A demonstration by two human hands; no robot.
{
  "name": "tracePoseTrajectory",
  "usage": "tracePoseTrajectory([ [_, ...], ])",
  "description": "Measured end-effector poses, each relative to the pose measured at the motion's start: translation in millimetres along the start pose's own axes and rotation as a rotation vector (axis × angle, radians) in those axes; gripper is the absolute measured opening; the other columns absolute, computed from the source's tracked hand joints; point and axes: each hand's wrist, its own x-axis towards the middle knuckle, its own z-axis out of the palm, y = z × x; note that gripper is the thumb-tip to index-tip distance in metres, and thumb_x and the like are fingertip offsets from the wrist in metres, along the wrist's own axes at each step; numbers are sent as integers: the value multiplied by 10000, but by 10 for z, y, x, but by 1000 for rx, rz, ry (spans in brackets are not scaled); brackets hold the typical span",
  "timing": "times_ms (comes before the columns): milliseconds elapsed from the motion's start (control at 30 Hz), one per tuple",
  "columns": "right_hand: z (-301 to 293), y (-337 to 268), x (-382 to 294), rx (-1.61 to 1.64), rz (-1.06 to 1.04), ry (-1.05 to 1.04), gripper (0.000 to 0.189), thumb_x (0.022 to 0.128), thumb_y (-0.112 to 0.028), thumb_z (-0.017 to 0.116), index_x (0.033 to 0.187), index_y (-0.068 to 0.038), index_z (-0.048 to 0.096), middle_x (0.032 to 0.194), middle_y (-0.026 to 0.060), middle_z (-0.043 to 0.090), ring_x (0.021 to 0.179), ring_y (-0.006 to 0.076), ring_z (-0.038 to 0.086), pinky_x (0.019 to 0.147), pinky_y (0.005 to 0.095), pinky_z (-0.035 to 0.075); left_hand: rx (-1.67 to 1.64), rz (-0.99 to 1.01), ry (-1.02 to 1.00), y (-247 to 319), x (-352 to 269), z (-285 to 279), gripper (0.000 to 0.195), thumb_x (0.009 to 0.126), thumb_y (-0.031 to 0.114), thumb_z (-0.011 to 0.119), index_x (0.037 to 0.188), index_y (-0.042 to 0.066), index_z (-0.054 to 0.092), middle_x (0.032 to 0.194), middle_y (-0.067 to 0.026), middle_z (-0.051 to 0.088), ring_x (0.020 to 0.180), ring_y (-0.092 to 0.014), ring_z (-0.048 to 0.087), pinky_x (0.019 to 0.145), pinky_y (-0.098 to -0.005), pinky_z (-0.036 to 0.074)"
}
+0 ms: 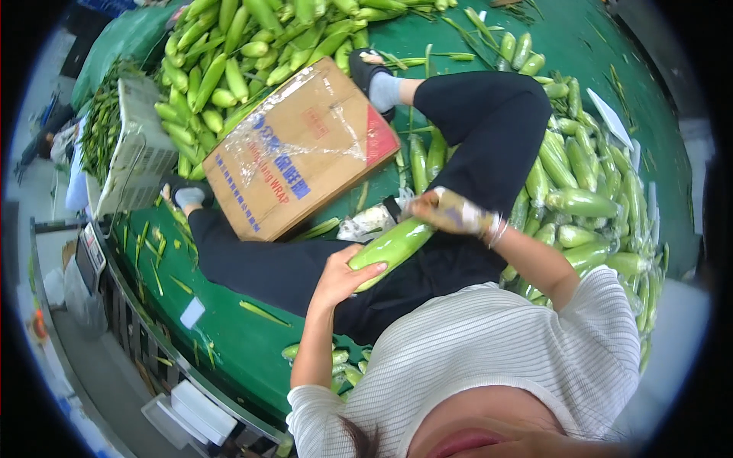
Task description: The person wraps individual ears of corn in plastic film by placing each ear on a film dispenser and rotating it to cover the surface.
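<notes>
An ear of green-husked corn (392,249), its surface glossy like plastic film, lies slantwise above my lap. My bare left hand (337,276) grips its lower end, the thumb laid across the husk. At the upper end is my right hand (452,212), in a worn, stained work glove, its fingers curled about the tip. Motion blurs those fingers, and the tip itself is hidden behind them. Just beyond the ear, a crumpled white plastic wrapping (366,223) with a dark band rests between my legs.
A cardboard carton (303,149) bearing writing stands between my legs. Unwrapped corn (229,74) is heaped behind it. Film-wrapped ears (578,200) pile up on my right. At left are a white plastic crate (137,143) of husk scraps and a metal rail (166,349). Leaf bits litter the green floor (229,338).
</notes>
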Motion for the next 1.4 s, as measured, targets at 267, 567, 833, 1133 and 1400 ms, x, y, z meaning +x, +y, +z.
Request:
tracePoseTrajectory([
  [267, 423, -380, -500, 539, 279, -160, 437, 1014, -425, 427, 970, -44, 638, 736, 85, 701, 545, 124, 630, 439, 226, 473, -677, 896, 530, 889, 310, 558, 526, 865, 58, 520, 1347, -16, 324, 991, -218, 606, 828, -297, 612, 799, -438, 520],
  [567, -443, -781, -1222, 1228, 92, 1132, 245, 809, -149, 681, 1017, -77, 573, 723, -21, 522, 487, 58, 434, 402, 190, 320, -514, 437, -583, 1574, 1842, 1389, 600, 893, 20, 636, 1407, 22, 328, 1114, -130, 599, 935, -161, 632, 802, -295, 531],
  [833, -1712, -442, -1215, 321, -299, 1707, 577, 964, -359, 525, 1457, -134, 328, 1498, 116, 349, 1369, 269, 349, 1086, 400, 321, -358, 405, 321, 1161, 2461, -209, 196, 909, 42, 602, 1084, -45, 616, 887, -124, 691, 762, -163, 666, 719, -273, 541],
  [1133, -3675, 56, 4694, -1431, 58, 456, 353, 783, -219, 639, 1065, -19, 567, 1118, 208, 620, 1050, 343, 606, 898, 462, 491, -21, 243, 1248, 132, 1551, -1673, 213, 900, 61, 635, 1084, -34, 588, 904, -68, 637, 754, -99, 593, 643, -217, 478],
  [1400, -3614, 153, 4494, -1204, 181, 422, 503, 743, -439, 735, 980, 0, 670, 926, 186, 685, 879, 291, 660, 795, 410, 518, 430, -93, 1153, -89, 893, -1800, 489, 845, 180, 716, 1223, -41, 498, 1084, -204, 558, 900, -270, 597, 758, -347, 507],
])
